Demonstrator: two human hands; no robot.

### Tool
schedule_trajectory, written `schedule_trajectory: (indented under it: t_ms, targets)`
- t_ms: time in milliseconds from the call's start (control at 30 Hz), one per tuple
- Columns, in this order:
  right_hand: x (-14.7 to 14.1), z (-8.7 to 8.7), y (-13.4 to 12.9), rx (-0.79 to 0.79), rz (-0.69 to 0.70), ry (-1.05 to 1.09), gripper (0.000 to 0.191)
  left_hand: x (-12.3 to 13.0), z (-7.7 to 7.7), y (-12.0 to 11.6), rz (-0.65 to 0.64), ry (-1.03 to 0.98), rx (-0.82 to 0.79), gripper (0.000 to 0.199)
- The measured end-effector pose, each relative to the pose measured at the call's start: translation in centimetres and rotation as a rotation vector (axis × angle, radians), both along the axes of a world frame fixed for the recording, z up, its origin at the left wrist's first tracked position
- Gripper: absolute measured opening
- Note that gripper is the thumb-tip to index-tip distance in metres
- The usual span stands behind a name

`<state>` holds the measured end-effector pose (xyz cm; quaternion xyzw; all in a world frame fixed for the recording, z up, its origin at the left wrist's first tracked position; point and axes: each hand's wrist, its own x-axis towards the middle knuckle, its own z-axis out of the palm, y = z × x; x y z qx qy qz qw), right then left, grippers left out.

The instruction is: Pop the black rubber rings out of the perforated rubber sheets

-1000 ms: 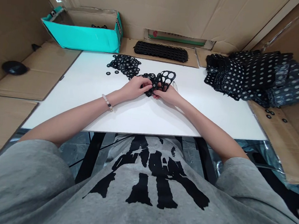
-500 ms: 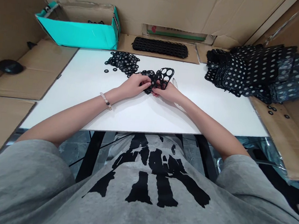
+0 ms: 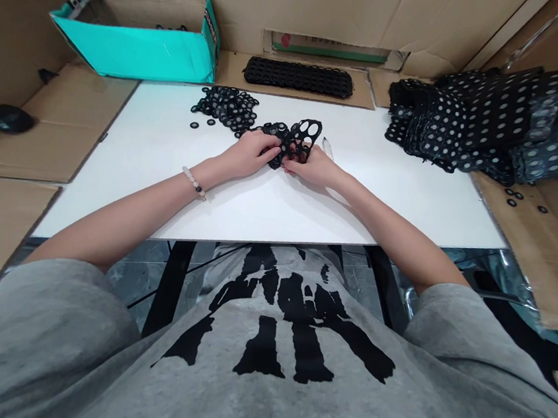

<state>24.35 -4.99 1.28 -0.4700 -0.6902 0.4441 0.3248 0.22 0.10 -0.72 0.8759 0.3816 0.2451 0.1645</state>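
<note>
Both my hands grip a strip of black perforated rubber sheet (image 3: 309, 131) just above the white table. My left hand (image 3: 258, 151) has its thumb and fingers closed on the left part, where black rings still sit in the sheet. My right hand (image 3: 313, 165) pinches the right part, whose end stands up with large holes showing through. The fingertips are partly hidden by the sheet. A pile of loose black rubber rings (image 3: 226, 105) lies behind my left hand. A pale pen-like tool (image 3: 327, 149) rests beside my right hand.
A turquoise box (image 3: 136, 51) with black pieces inside stands back left. A stack of black holed sheets (image 3: 297, 76) lies at the back, and dotted black sheets (image 3: 488, 118) are heaped at right. A black round object (image 3: 8, 119) sits on cardboard at left.
The camera view has tilted slightly, so the scene sits a little higher. Both hands keep hold of the perforated sheet in nearly the same pose.
</note>
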Motion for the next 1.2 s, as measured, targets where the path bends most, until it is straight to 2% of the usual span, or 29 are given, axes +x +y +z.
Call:
schedule_trajectory:
  t_ms: [300, 600, 833, 1200]
  targets:
    - [-0.2, 0.4, -0.2, -0.033, -0.001, 0.032, 0.028, 0.0, -0.2, 0.3, 0.001, -0.028, -0.022, 0.025]
    - [0.4, -0.2, 0.2, 0.063, 0.039, -0.012, 0.025, 0.0, -0.3, 0.4, 0.003, -0.021, -0.020, 0.026]
    - [0.4, -0.4, 0.3, 0.077, 0.041, -0.031, 0.026, -0.1, -0.5, 0.5, -0.007, -0.040, -0.036, 0.028]
    - [1.1, -1.4, 1.3, 0.263, 0.153, -0.170, 0.024, -0.2, -0.2, 0.4, -0.010, 0.053, -0.019, 0.033]
